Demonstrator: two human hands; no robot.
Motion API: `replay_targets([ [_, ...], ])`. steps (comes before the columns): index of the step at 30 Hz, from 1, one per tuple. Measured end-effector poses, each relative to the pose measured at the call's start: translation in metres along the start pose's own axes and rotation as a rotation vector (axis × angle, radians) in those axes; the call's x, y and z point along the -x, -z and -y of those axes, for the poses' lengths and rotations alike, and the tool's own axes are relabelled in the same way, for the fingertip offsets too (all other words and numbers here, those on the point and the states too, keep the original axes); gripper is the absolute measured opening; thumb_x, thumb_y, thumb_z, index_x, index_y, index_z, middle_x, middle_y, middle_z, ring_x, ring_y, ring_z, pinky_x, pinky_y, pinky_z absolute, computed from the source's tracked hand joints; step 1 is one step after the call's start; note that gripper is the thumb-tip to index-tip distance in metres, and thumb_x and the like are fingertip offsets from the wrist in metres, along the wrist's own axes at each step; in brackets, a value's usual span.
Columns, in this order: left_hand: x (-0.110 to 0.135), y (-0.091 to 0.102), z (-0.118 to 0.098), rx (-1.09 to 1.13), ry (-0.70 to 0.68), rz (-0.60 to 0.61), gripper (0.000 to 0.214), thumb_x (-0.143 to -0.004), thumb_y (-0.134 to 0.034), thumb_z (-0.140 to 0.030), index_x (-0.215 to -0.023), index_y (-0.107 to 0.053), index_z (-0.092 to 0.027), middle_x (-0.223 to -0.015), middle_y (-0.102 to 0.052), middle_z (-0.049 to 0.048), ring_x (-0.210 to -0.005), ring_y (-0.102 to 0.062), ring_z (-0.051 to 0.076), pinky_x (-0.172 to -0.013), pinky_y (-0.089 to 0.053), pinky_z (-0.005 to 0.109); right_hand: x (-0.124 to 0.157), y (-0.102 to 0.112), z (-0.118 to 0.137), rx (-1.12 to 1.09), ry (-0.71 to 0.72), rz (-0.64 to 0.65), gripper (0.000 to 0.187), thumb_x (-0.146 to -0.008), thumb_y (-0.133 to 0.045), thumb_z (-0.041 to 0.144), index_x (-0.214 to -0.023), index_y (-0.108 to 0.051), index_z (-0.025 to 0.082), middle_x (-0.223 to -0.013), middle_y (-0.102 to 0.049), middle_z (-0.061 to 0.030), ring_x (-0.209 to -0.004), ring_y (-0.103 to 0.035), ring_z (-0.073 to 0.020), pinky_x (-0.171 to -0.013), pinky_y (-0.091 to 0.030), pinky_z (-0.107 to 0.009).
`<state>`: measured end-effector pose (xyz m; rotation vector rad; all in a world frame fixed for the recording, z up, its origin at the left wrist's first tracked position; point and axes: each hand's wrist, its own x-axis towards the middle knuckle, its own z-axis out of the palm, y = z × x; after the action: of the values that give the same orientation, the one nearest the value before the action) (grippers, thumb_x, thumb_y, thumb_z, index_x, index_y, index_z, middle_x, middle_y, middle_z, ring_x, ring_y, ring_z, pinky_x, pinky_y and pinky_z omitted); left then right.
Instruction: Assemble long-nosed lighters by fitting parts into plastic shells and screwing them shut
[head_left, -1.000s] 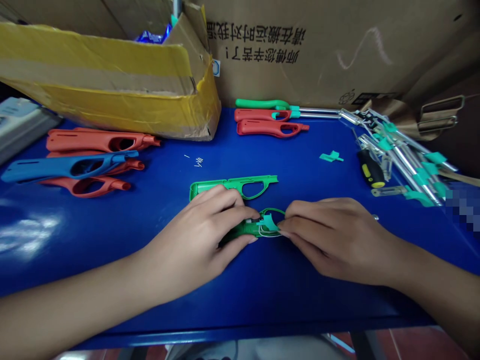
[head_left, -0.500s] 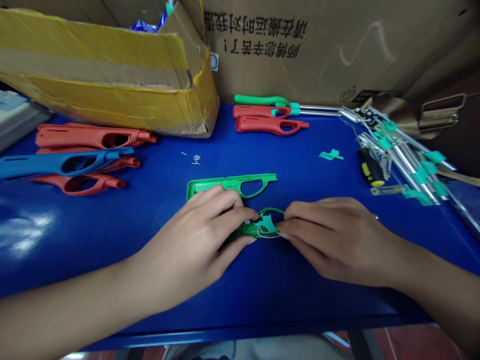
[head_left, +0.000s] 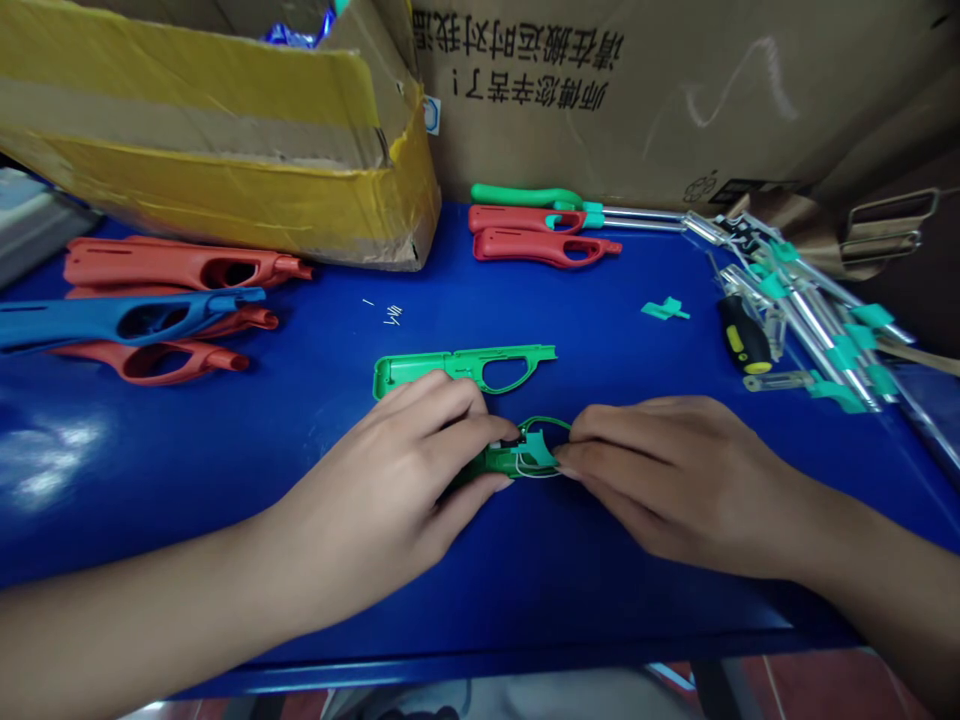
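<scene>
A green shell (head_left: 501, 461) over the blue table (head_left: 525, 590) is pinched by the left hand (head_left: 420, 450) and right hand (head_left: 667, 480), which hides its tip, while upside-down carton (head_left: 690, 150) print reads "师傅您辛苦了!", a taped box (head_left: 247, 205) cutting off another line.

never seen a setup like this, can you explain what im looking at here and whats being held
There is no machine here: these are a person's bare hands, seen by one head-worn camera looking forward and down.

The left hand holds a green handle half, and the right hand pinches around its front end, hiding what lies under the fingertips. Inside show a teal plastic piece and a white wire.

On the blue table, a second green half lies just beyond. Red handles and a blue handle lie at left; metal tubes and a black-and-yellow screwdriver handle at right. A yellow-taped cardboard box stands behind.
</scene>
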<state>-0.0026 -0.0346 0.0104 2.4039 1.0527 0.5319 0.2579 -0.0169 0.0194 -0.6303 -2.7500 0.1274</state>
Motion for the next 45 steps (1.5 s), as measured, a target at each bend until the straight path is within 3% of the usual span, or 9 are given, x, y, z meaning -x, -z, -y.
replay_targets([
  [12, -0.0002, -0.0019, 0.0013, 0.018, 0.019, -0.003, 0.021, -0.1, -0.059, -0.024, -0.119, -0.065, -0.019, -0.103, -0.059, 0.0051, -0.098, -0.057, 0.022, -0.086, -0.048, 0.038, -0.0019, -0.0018, -0.001, 0.032, 0.021, -0.038, 0.017, -0.099, -0.053, 0.012, -0.094, -0.069, 0.013, -0.089, -0.072, -0.0062, -0.071, -0.064, -0.0145, -0.06, -0.043, -0.03],
  [24, 0.0011, -0.0014, 0.0003, 0.017, 0.013, -0.001, 0.021, -0.1, -0.058, -0.023, -0.119, -0.066, -0.018, -0.103, -0.059, 0.0057, -0.097, -0.057, 0.022, -0.084, -0.049, 0.038, -0.0015, -0.0001, -0.0016, 0.036, 0.047, 0.023, 0.018, -0.097, -0.053, 0.01, -0.098, -0.071, 0.012, -0.093, -0.073, -0.0082, -0.072, -0.064, -0.0154, -0.062, -0.047, -0.03],
  [30, 0.0018, -0.0025, 0.0009, -0.034, -0.036, -0.03, 0.024, -0.101, -0.058, -0.023, -0.123, -0.064, -0.018, -0.104, -0.06, 0.0071, -0.098, -0.057, 0.023, -0.086, -0.049, 0.04, -0.0045, 0.002, -0.0009, 0.071, 0.05, 0.071, 0.023, -0.097, -0.049, 0.007, -0.1, -0.071, 0.012, -0.094, -0.073, -0.0082, -0.072, -0.063, -0.0166, -0.061, -0.046, -0.031],
  [37, 0.0007, -0.0004, 0.0018, -0.133, -0.117, -0.004, 0.039, -0.102, -0.055, -0.02, -0.141, -0.056, -0.022, -0.103, -0.06, 0.0064, -0.092, -0.056, 0.021, -0.081, -0.049, 0.038, -0.004, 0.0045, 0.002, 0.147, 0.047, 0.115, 0.026, -0.096, -0.046, 0.006, -0.102, -0.071, 0.012, -0.094, -0.074, -0.006, -0.069, -0.063, -0.0173, -0.059, -0.04, -0.033],
  [45, -0.0003, -0.0019, 0.003, -0.173, -0.131, 0.004, 0.034, -0.103, -0.052, -0.022, -0.136, -0.062, -0.023, -0.104, -0.06, 0.0081, -0.092, -0.056, 0.022, -0.078, -0.049, 0.038, -0.0039, 0.0033, 0.0003, 0.186, 0.065, 0.082, 0.03, -0.102, -0.041, 0.008, -0.095, -0.07, 0.013, -0.092, -0.074, -0.0048, -0.069, -0.063, -0.0153, -0.059, -0.037, -0.032],
])
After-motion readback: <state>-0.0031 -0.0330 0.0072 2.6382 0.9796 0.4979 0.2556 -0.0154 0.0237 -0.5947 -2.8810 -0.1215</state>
